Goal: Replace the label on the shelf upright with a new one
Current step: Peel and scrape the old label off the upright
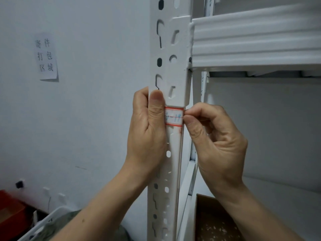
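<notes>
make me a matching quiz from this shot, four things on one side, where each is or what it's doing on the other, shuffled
1 left hand
2 right hand
3 label
4 paper sign

a stuck on the wall
b pinches the label's right edge
c grips the shelf upright
d red-edged, on the upright's front

pairs: 1-c, 2-b, 3-d, 4-a

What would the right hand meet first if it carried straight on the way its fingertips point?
The label on the shelf upright; the right hand seems to pinch its right edge.
</notes>
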